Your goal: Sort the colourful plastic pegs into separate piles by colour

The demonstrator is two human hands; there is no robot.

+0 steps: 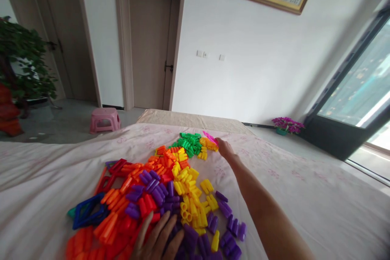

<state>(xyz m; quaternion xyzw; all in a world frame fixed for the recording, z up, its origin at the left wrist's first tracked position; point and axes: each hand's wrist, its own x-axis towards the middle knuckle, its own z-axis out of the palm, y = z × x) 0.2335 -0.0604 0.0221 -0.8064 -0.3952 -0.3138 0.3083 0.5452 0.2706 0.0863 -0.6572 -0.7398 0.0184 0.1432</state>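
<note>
My left hand [160, 237] lies with spread fingers on the near part of a heap of plastic building pieces, over red pieces [147, 204] and purple pieces [190, 237]. My right hand [226, 149] is stretched out to the far end of the heap. It is at a pink piece [210, 136] and some orange-yellow pieces [209, 144]; its fingers are mostly hidden, so I cannot tell whether it grips any. Close by on its left are green pieces [189, 145]. Yellow pieces [190, 183] and orange pieces [114, 199] fill the middle and left.
The heap rests on a pale flowered sheet [298, 199]. Flat frame-shaped pieces, one blue [88, 211] and one red [114, 174], lie at its left. Beyond stand a pink stool [105, 120], a leafy plant [21, 57], a door [149, 44] and purple flowers [288, 124].
</note>
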